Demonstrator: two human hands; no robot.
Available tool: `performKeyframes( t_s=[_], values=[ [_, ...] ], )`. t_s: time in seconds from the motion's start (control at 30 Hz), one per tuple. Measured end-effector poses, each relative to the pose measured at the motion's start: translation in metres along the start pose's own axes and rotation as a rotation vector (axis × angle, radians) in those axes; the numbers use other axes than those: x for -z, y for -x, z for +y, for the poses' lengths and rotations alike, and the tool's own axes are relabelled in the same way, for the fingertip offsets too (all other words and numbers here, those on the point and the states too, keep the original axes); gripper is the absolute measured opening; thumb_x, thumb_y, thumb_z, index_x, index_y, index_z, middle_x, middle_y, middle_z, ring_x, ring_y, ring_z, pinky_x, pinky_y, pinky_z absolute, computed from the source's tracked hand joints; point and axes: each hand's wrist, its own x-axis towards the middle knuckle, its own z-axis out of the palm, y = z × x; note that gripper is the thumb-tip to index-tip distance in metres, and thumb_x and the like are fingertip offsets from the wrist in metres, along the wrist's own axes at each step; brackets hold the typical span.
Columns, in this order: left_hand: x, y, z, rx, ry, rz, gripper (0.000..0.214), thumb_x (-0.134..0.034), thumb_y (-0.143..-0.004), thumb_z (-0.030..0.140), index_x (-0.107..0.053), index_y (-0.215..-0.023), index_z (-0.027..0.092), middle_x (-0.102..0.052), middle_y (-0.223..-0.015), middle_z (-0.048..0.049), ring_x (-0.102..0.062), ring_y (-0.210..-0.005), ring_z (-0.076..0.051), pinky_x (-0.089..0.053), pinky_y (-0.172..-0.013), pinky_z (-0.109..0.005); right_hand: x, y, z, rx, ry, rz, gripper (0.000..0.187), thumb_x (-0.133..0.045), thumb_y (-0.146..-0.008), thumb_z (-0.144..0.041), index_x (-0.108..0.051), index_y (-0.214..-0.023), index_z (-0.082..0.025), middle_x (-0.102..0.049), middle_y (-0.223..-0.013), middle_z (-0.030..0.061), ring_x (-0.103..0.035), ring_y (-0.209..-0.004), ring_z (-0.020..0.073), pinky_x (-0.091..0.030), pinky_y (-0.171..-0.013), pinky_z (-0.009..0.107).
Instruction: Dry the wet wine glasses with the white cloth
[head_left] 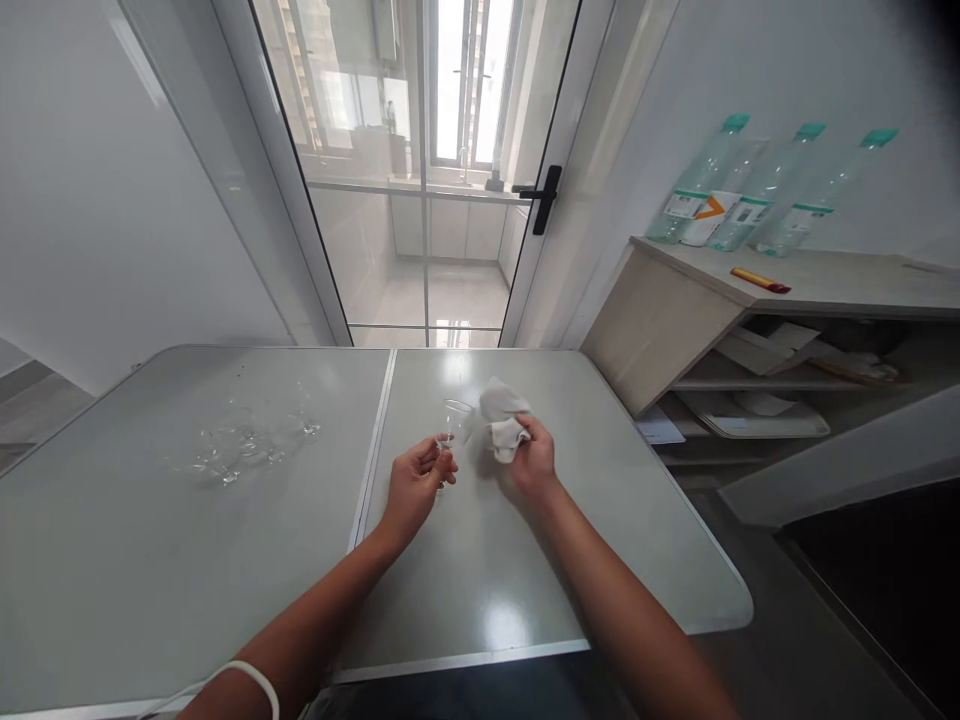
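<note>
My left hand [416, 482] is closed around the stem of a small clear glass [454, 420], holding it upright over the grey table [187, 560]. My right hand [534, 458] grips a crumpled white cloth [501, 418] just to the right of the glass bowl. The cloth sits close beside the glass; I cannot tell whether they touch. Several more clear glasses [247, 440] stand in a group on the left half of the table.
A glass door with a black handle [543, 198] stands behind the table. To the right is a wooden shelf unit [675, 320] with three water bottles [757, 190] and a red-yellow pen [759, 281] on top, papers below. The table's right edge is rounded.
</note>
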Motion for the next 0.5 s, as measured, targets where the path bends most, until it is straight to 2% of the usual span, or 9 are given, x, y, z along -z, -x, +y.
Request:
performKeyframes(
  t_s=[0.1, 0.2, 0.27, 0.33, 0.43, 0.5],
  values=[
    [-0.005, 0.000, -0.002, 0.021, 0.046, -0.090, 0.044, -0.068, -0.088, 0.056, -0.069, -0.086, 0.013, -0.058, -0.063, 0.0002, -0.056, -0.056, -0.011, -0.042, -0.056, -0.023, -0.008, 0.017, 0.012, -0.193, 0.035, -0.247, 0.029, -0.061, -0.079, -0.046, -0.067, -0.081, -0.018, -0.069, -0.069, 0.0054, -0.064, -0.064, 0.0227, -0.051, -0.056, 0.032],
    [-0.004, -0.006, -0.003, 0.149, 0.276, -0.122, 0.048, -0.071, -0.084, 0.058, -0.064, -0.073, 0.012, -0.046, -0.056, 0.0036, -0.042, -0.050, -0.007, -0.034, -0.052, -0.022, -0.008, 0.026, 0.012, -0.223, 0.055, -0.429, 0.048, -0.050, -0.084, -0.060, -0.070, -0.084, -0.017, -0.070, -0.072, 0.0084, -0.067, -0.070, 0.0270, -0.053, -0.058, 0.036],
    [0.000, -0.011, -0.001, 0.295, 0.496, -0.168, 0.045, -0.072, -0.085, 0.056, -0.065, -0.078, 0.012, -0.037, -0.058, 0.0065, -0.032, -0.048, -0.004, -0.030, -0.051, -0.020, -0.006, 0.025, 0.007, -0.210, 0.046, -0.481, 0.041, -0.057, -0.082, -0.055, -0.071, -0.088, -0.017, -0.070, -0.073, 0.0067, -0.066, -0.070, 0.0251, -0.054, -0.060, 0.035],
    [0.004, -0.012, 0.001, 0.435, 0.655, -0.248, 0.040, -0.074, -0.085, 0.050, -0.063, -0.080, 0.012, -0.031, -0.060, 0.0079, -0.026, -0.048, -0.003, -0.028, -0.050, -0.019, -0.005, 0.024, 0.005, -0.175, 0.035, -0.487, 0.032, -0.070, -0.077, -0.041, -0.071, -0.100, -0.019, -0.071, -0.080, 0.0035, -0.064, -0.070, 0.0204, -0.054, -0.063, 0.031],
    [0.004, -0.009, 0.003, 0.603, 0.727, -0.402, 0.033, -0.079, -0.080, 0.039, -0.058, -0.076, 0.014, -0.030, -0.060, 0.0083, -0.022, -0.046, -0.002, -0.026, -0.048, -0.019, -0.003, 0.026, 0.010, -0.133, 0.026, -0.490, 0.049, -0.082, -0.068, -0.033, -0.068, -0.113, -0.023, -0.072, -0.092, 0.0021, -0.064, -0.073, 0.0177, -0.054, -0.066, 0.028],
    [0.000, -0.004, 0.002, 0.699, 0.691, -0.508, 0.034, -0.080, -0.076, 0.037, -0.053, -0.072, 0.016, -0.030, -0.059, 0.0086, -0.020, -0.046, -0.002, -0.025, -0.048, -0.019, -0.001, 0.029, 0.014, -0.153, 0.054, -0.518, 0.056, -0.087, -0.059, -0.040, -0.067, -0.108, -0.022, -0.072, -0.087, 0.0033, -0.065, -0.072, 0.0198, -0.054, -0.061, 0.029]
  ],
)
